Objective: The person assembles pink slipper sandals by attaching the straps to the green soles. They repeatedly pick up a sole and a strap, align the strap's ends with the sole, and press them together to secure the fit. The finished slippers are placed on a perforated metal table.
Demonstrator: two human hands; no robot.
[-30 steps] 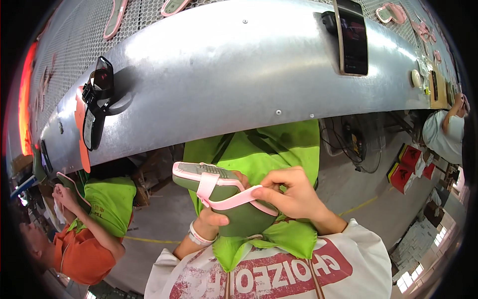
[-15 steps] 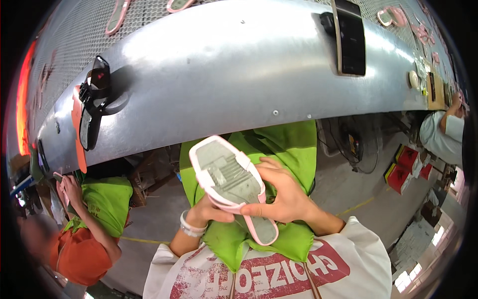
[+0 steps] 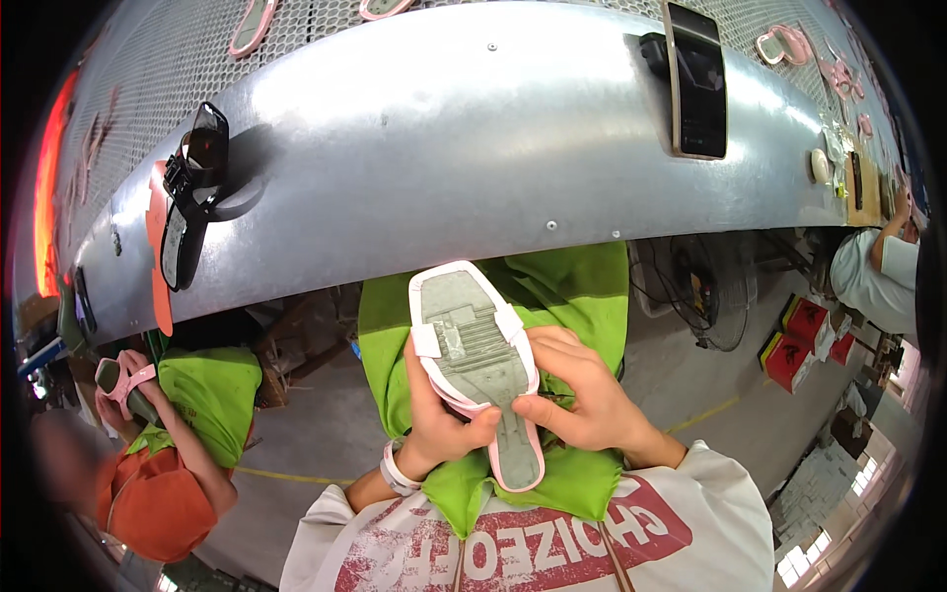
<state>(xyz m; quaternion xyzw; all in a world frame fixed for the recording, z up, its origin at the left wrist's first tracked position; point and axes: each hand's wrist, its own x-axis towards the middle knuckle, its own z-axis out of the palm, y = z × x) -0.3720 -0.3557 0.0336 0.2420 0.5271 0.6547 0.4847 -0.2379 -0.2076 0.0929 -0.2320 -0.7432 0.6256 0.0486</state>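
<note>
A pink-edged sandal upper on a grey-green insole is held between my two hands over my lap, its underside facing up and its broad end pointing away from me. Pink straps wrap over its edges. My left hand grips the left edge, thumb pressed on the narrow middle and fingers partly hidden beneath. On the other side my right hand holds the right edge, its thumb also on the waist of the insole. A green apron lies behind the piece.
On the metal table edge stand a black sandal, an orange sole-shaped piece and a phone. Pink sandal pieces lie on the mesh belt. A co-worker at left handles a pink sandal; a fan stands below.
The sandal piece has turned more upright and shifted slightly right. My left hand has moved up along its left edge. The co-worker's pink sandal has come into clearer view.
</note>
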